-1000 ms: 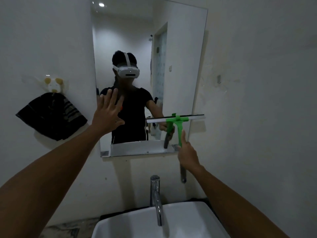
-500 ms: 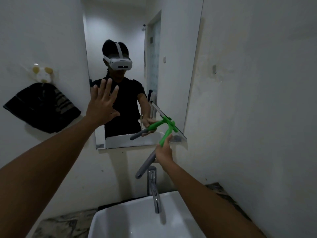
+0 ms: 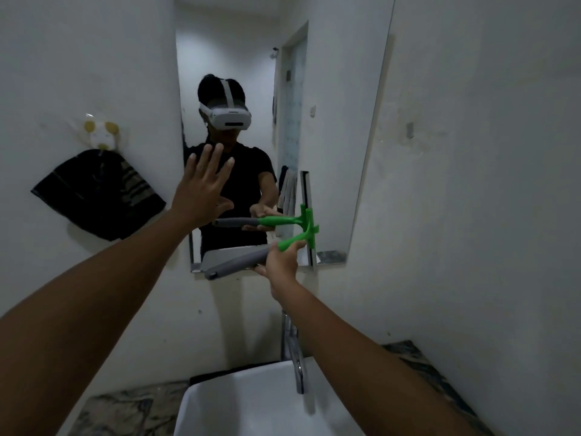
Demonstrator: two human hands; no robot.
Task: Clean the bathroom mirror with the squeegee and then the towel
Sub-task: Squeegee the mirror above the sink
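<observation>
The wall mirror (image 3: 333, 89) hangs above the basin and reflects a person in a headset. My right hand (image 3: 279, 262) grips the squeegee (image 3: 242, 261) where its grey handle meets the green neck. The blade stands vertical against the lower right part of the glass, and the handle points left. My left hand (image 3: 201, 191) is raised with fingers spread at the mirror's left edge, holding nothing. A dark striped towel (image 3: 94, 196) hangs on a wall hook to the left.
A white basin (image 3: 239, 404) with a chrome tap (image 3: 294, 350) sits below the mirror on a marbled counter (image 3: 125, 410). A white wall stands close on the right. A small ledge runs along the mirror's bottom edge (image 3: 330, 256).
The squeegee has turned from a horizontal blade to a vertical one, its handle swinging up to the left. My right hand rotated with it. My left hand stayed raised.
</observation>
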